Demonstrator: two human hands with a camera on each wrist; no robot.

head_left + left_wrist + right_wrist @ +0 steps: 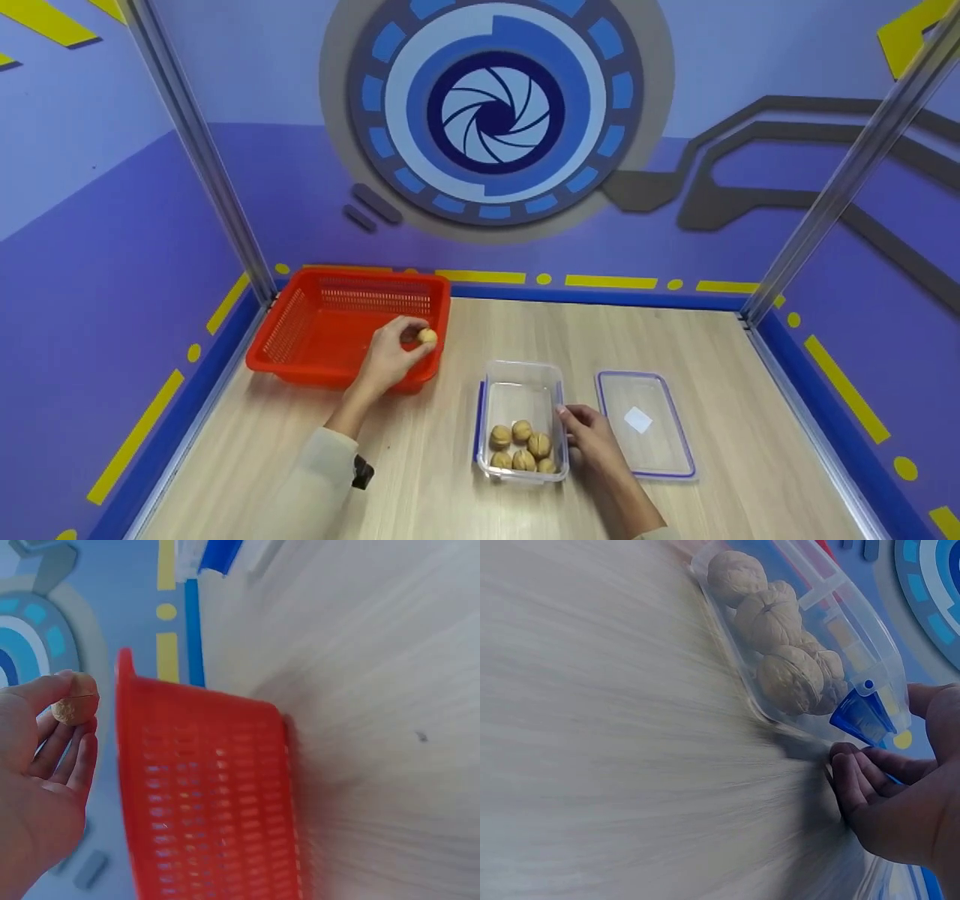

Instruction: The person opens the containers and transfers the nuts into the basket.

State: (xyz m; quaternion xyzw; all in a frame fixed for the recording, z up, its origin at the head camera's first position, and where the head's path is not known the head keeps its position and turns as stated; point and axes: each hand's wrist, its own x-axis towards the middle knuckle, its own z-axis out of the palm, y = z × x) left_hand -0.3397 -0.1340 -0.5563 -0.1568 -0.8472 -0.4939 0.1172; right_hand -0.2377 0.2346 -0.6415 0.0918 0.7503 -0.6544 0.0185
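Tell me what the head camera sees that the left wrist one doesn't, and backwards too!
Only the head view shows the right hand and the round tan walnuts inside the clear plastic box. Only the left wrist view shows the palm side of the left hand and the seam on its round tan walnut. Both show that hand pinching the walnut, the red plastic basket and the pale wooden table.

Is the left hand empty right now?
No, the left hand pinches a walnut above the red basket in the head view.

Head view evenly lit; wrist views duller, softly blurred
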